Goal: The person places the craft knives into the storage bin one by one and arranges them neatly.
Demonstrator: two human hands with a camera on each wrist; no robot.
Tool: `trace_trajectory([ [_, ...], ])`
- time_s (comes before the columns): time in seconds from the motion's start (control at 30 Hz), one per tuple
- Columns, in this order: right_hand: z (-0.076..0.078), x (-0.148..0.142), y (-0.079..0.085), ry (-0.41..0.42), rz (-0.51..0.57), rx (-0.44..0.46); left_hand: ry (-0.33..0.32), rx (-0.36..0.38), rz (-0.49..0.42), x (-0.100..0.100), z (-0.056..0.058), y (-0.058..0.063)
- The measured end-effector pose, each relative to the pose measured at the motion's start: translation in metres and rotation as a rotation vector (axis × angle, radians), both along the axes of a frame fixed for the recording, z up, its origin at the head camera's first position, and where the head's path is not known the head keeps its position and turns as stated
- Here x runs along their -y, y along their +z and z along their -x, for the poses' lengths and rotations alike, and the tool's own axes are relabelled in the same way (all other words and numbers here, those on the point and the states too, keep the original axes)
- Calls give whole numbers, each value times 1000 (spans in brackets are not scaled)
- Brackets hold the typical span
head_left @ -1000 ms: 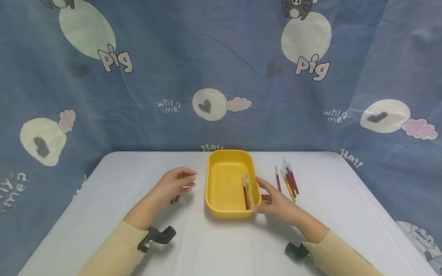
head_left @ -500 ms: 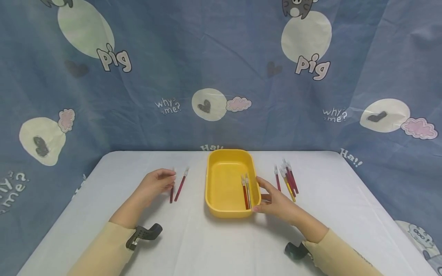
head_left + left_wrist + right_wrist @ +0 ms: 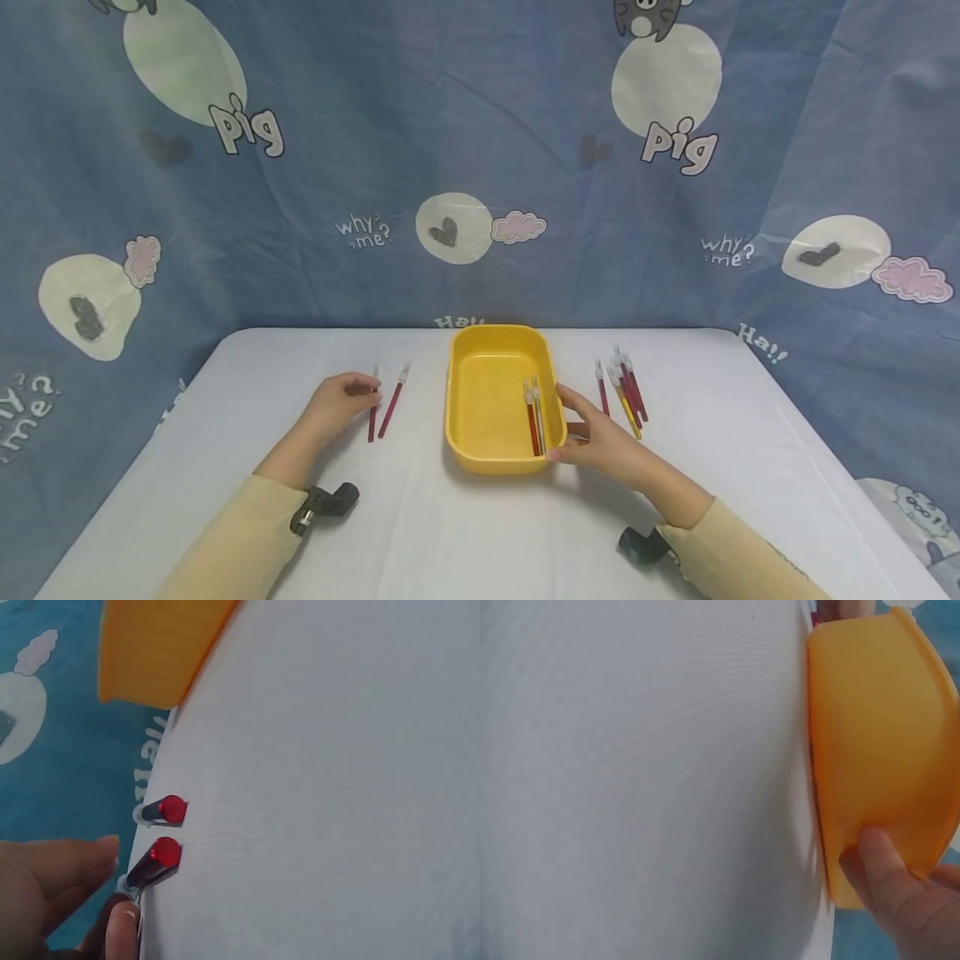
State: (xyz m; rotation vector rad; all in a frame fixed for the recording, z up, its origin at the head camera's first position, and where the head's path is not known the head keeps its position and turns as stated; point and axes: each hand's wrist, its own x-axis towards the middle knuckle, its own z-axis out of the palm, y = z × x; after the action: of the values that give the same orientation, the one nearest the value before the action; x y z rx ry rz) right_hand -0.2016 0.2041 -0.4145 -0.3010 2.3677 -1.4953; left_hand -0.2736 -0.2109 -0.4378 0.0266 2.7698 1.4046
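Dark-red pen (image 3: pixel 371 429) with a clear cap lies on the white table (image 3: pixel 480 533) in the head view, left of the yellow tray (image 3: pixel 472 463), its upper part among the fingers of the left hand (image 3: pixel 336 407). Just beside it, nearer the tray, lies the other red pen (image 3: pixel 391 412), untouched. Inside the tray, along its right wall, are 2 more: an orange-red pen (image 3: pixel 534 429) and a silvery pen (image 3: pixel 539 417). The right hand (image 3: pixel 600 440) holds the tray's near right corner. Right of the tray, a lone red pen (image 3: pixel 603 395) lies beside a pen cluster (image 3: pixel 634 396) with a yellow pen (image 3: pixel 626 408) in it. A blue printed cloth (image 3: pixel 480 108) hangs behind.

In the left wrist view, the left hand's digits stand apart around the capped end of the nearer pen; I cannot tell whether any touches it. Both pens' red ends face the camera.

In the right wrist view, the right hand is clamped across the tray's corner, 2 digits against the outer wall. Beyond the tray, part of the left hand shows.
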Motion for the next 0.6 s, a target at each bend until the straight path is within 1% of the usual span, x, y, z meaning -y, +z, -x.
trace_trajectory([
  [0.07,0,0,-1,0,1,-2,5,2,58,-2,1,-1],
  [0.13,0,-1,-1,1,2,-6,8,9,89,-3,2,-2],
  [0.3,0,-1,-2,5,4,-22,30,22,112,-4,4,-2],
  [0.6,0,-1,-2,5,9,-19,33,-2,130,-2,3,-3],
])
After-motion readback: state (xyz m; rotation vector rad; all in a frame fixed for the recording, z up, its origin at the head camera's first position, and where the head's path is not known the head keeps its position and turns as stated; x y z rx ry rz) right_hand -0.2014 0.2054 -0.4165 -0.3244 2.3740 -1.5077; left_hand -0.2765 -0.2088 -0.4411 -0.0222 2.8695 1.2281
